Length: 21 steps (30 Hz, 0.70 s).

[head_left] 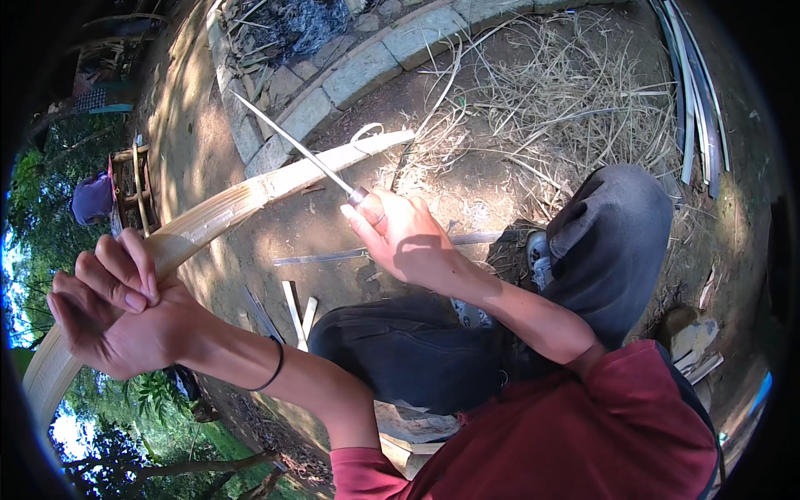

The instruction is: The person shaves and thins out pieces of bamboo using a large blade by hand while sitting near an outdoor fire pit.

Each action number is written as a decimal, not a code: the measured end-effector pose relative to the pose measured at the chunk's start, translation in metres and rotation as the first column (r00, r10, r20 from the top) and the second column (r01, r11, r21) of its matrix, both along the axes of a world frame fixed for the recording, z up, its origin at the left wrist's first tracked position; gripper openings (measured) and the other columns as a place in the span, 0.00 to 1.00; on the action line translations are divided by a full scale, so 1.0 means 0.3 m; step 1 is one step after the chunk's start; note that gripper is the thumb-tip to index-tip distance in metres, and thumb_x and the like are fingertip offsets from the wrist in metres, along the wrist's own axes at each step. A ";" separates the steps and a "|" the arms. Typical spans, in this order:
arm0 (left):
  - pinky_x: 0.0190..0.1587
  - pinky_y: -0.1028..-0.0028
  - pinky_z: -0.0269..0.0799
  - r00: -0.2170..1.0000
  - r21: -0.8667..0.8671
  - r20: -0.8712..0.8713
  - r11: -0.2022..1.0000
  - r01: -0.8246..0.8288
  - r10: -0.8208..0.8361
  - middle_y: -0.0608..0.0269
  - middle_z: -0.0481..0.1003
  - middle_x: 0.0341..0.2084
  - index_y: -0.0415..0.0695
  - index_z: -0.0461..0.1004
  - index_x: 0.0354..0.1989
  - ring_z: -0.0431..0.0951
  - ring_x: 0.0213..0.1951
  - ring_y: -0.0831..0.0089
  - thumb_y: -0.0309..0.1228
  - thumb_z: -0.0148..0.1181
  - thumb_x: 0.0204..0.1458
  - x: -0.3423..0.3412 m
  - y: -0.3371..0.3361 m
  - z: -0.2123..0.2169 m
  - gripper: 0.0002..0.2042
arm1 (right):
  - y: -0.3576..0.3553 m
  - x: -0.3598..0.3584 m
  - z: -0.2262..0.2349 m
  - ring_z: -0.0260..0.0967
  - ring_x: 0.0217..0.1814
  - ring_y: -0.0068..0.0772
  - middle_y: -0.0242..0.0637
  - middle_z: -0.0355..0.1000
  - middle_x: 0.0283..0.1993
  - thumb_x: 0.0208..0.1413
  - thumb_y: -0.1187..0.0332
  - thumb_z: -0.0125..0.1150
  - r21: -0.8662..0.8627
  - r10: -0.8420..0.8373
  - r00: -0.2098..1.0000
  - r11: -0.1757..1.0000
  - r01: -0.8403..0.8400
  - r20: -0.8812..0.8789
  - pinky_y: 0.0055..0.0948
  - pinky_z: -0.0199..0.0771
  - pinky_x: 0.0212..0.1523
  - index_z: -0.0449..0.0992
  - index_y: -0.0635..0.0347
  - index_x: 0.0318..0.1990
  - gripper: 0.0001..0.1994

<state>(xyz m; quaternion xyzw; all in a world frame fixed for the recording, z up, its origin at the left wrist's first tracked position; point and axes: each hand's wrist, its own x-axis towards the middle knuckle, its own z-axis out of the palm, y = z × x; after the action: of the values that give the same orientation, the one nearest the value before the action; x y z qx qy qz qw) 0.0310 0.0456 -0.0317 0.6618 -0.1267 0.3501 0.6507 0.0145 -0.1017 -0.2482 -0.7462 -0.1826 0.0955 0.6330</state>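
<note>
A long pale strip of split wood, bamboo-like [221, 212], runs from the lower left up to a tapered tip near the middle. My left hand [125, 312] is closed round it, fingers wrapped over the near part. In my right hand [404, 233] is a knife [300, 150], gripped by its handle, which is mostly hidden in the fist. Its narrow blade points up and left, crossing the strip near its tapered end. A thin curled shaving [367, 131] stands up from the strip close to the tip.
A heap of thin shavings [575, 92] covers the ground at upper right. Beyond a curved stone border [362, 73] lies grey ash [304, 29]. Long strips [696, 100] lie at far right. A flat strip [325, 257] and short wood pieces [296, 312] are near my knees.
</note>
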 end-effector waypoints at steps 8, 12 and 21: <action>0.12 0.83 0.45 0.999 -0.059 -0.024 0.998 0.027 -0.029 0.70 0.48 0.07 0.52 0.51 0.16 0.44 0.12 0.80 0.38 0.43 0.62 -0.012 0.041 -0.005 0.20 | 0.043 0.032 -0.228 0.68 0.23 0.48 0.51 0.71 0.25 0.63 0.63 0.51 -0.024 -0.085 0.996 0.996 0.084 -0.029 0.40 0.68 0.27 0.78 0.64 0.31 0.15; 0.12 0.83 0.45 0.999 -0.077 -0.013 0.996 0.035 -0.036 0.70 0.48 0.07 0.52 0.51 0.16 0.44 0.12 0.80 0.38 0.42 0.62 -0.014 0.072 -0.011 0.20 | 0.047 0.035 -0.159 0.70 0.26 0.51 0.51 0.72 0.27 0.63 0.61 0.52 0.069 -0.081 0.996 0.994 0.084 -0.043 0.43 0.69 0.29 0.78 0.63 0.36 0.14; 0.12 0.83 0.45 1.000 -0.056 -0.007 0.998 0.004 -0.004 0.71 0.48 0.08 0.52 0.52 0.17 0.45 0.12 0.80 0.39 0.40 0.63 -0.004 0.014 -0.011 0.19 | 0.026 0.039 -0.293 0.72 0.25 0.46 0.51 0.74 0.28 0.62 0.61 0.53 -0.195 -0.091 0.968 0.980 0.045 -0.233 0.40 0.70 0.26 0.78 0.63 0.38 0.14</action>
<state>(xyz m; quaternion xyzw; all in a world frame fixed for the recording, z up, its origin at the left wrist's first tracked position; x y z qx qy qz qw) 0.0299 0.0497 -0.0351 0.6441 -0.1159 0.3500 0.6702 0.0262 -0.0938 -0.3360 -0.7915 -0.0685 0.1804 0.5800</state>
